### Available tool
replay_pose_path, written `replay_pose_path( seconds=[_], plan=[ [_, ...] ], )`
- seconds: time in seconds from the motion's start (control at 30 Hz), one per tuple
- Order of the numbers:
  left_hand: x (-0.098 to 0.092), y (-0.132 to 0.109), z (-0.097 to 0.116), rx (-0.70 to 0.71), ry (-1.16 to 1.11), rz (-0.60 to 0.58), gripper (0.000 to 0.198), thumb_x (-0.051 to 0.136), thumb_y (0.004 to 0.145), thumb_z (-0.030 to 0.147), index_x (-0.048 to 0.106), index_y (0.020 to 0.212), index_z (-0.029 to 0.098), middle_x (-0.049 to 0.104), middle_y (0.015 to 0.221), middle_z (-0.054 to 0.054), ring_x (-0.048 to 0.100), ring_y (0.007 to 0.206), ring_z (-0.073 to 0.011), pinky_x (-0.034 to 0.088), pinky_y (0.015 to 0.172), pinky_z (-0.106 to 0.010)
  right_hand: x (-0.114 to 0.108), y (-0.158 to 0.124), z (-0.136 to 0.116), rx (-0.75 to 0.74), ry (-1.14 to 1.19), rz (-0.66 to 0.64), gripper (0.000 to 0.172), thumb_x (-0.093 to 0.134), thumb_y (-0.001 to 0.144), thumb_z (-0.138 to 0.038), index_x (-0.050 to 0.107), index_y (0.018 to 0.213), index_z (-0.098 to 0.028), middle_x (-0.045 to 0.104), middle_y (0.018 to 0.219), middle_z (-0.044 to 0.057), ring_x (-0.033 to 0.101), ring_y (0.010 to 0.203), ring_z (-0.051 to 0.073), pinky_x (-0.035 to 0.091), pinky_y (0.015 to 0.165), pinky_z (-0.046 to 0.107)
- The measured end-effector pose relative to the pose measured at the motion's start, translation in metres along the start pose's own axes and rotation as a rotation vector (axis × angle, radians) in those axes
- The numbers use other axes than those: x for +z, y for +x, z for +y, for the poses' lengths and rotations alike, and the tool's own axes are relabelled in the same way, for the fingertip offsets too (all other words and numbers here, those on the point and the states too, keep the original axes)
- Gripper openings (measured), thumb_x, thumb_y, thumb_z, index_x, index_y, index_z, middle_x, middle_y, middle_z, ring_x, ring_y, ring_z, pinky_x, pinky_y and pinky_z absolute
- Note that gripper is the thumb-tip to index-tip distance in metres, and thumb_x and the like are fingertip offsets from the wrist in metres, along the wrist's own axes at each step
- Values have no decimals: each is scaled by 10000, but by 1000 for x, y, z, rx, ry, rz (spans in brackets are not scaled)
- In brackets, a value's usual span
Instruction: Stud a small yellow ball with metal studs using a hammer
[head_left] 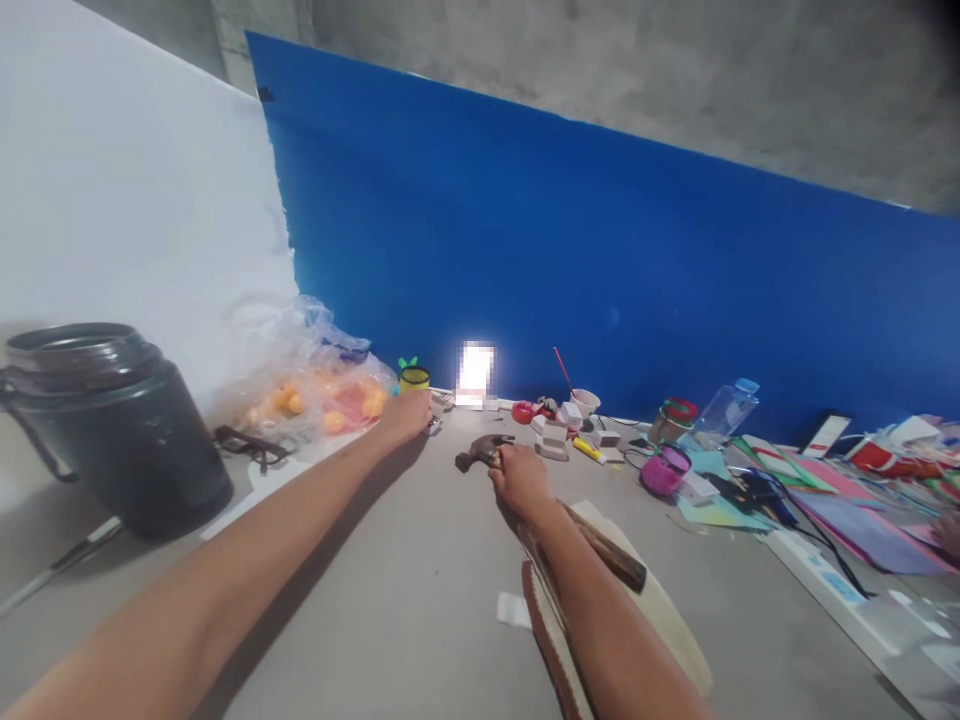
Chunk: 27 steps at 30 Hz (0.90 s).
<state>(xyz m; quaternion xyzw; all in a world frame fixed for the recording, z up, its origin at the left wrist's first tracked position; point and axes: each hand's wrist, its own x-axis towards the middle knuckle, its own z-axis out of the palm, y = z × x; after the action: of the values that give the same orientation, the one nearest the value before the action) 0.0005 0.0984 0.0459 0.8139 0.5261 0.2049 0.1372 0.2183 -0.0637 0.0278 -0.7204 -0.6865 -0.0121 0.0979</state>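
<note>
A blue board is backing the table, and one grip's already made: the right hand is clasping the hammer near its head; well apart, the left hand is curling by the yellow cup, hold unclear.

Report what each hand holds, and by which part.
Right hand: the hammer, gripped close to its head. Left hand: small shiny thing at the fingertips; can't tell whether it's held.
</note>
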Motion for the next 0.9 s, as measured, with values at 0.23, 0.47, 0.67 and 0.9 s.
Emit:
replay_pose_path(
  seconds=[0.23,0.47,0.67,0.9],
  plan=[
    [-7,-7,9,-16,109,55,114,606,831,109,701,886,137,733,886,-194,682,896,-350,434,770,-389,1,1,1,-3,6,5,302,628,959,-318,668,1202,-144,707,1200,158,625,1159,292,440,925,355],
    [-9,-7,4,-21,49,43,132,626,745,60,665,671,162,709,783,-122,646,823,-276,401,752,-334,-1,0,1,-1,-1,-3,310,630,962,-326,661,1215,-149,704,1195,161,627,1155,285,444,914,351],
    [-8,-4,-2,-47,-79,80,143,617,689,79,670,604,181,673,698,-87,613,751,-245,389,708,-317,-1,0,2,-3,3,-13,292,634,959,-320,657,1202,-160,705,1209,150,626,1145,276,441,905,342],
    [-14,-34,16,-104,-402,121,145,624,742,227,747,793,169,654,651,-51,573,594,-178,404,579,-284,-3,-2,0,0,45,54,276,661,940,-292,678,1176,-150,712,1173,160,628,1110,292,446,899,364]
  ],
)
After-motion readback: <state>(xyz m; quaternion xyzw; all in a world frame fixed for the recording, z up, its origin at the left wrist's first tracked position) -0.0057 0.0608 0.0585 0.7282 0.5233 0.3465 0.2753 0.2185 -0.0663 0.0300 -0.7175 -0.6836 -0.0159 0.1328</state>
